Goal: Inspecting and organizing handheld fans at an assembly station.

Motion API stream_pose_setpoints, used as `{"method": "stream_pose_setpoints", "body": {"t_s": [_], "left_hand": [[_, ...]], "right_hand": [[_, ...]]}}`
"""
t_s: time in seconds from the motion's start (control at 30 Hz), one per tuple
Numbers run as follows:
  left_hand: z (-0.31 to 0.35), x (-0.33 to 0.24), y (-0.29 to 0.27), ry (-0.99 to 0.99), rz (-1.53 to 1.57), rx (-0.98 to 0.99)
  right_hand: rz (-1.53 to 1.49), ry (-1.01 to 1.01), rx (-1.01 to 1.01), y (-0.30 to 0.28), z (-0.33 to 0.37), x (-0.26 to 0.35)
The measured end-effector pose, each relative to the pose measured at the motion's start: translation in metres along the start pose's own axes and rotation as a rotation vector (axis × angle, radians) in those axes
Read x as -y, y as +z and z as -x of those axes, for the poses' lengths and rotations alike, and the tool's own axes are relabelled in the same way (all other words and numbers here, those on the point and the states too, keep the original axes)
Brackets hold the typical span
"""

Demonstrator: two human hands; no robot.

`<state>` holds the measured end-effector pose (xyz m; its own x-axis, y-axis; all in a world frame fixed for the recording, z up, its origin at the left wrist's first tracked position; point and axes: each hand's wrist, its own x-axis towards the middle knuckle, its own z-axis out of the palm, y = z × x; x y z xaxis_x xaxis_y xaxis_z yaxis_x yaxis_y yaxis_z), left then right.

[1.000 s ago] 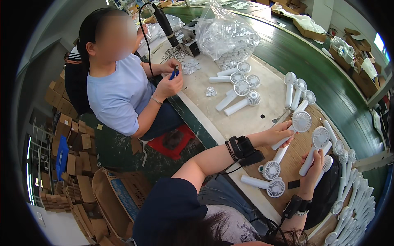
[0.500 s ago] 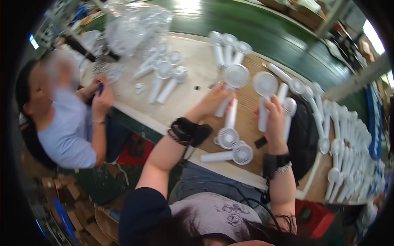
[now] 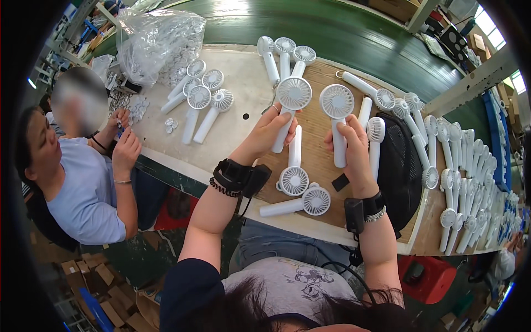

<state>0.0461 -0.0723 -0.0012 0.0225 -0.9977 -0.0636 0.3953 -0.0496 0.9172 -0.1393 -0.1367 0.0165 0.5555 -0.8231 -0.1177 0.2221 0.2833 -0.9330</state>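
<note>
My left hand [image 3: 273,126] is closed round the handle of a white handheld fan [image 3: 294,93], its round grille tilted up. A second handheld fan [image 3: 337,101] is gripped in my right hand [image 3: 352,145], level with the first and a little apart from it. On the brown board below my hands lies a fan [image 3: 293,181] with its handle pointing away. Another fan [image 3: 316,200] rests sideways near the table's front edge. Just right of my right hand, one more fan [image 3: 376,130] lies beside a black mesh bag [image 3: 402,177].
Several fans [image 3: 199,97] lie in a group on the left, near small white round parts [image 3: 171,126] and a clear plastic bag [image 3: 160,44]. Rows of fans [image 3: 470,182] cover the table's right end. A co-worker [image 3: 88,182] sits at left, handling a small item. A green belt [image 3: 265,22] runs behind.
Both hands, still holding their fans, have shifted slightly left in the picture, as has the whole scene. The view is sharper now.
</note>
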Motion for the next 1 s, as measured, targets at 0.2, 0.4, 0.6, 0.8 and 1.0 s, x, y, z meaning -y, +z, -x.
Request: {"method": "stream_pose_setpoints", "body": {"t_s": [0.2, 0.4, 0.6, 0.8, 1.0], "left_hand": [[0.0, -0.001, 0.0, 0.002, -0.007, -0.008], [-0.001, 0.0, 0.0, 0.0, -0.025, -0.009], [-0.001, -0.001, 0.0, 0.008, -0.02, 0.002], [-0.002, -0.001, 0.0, 0.021, -0.031, 0.004], [-0.001, -0.008, -0.011, 0.016, 0.317, 0.056]], "right_hand": [[-0.01, 0.009, 0.002, 0.002, -0.001, 0.002], [-0.007, 0.011, -0.005, 0.001, 0.0, 0.001], [-0.012, 0.012, -0.001, 0.002, 0.0, 0.002], [0.0, 0.016, -0.011, 0.001, 0.0, 0.003], [-0.397, 0.183, 0.133, -0.012, -0.002, 0.007]]}}
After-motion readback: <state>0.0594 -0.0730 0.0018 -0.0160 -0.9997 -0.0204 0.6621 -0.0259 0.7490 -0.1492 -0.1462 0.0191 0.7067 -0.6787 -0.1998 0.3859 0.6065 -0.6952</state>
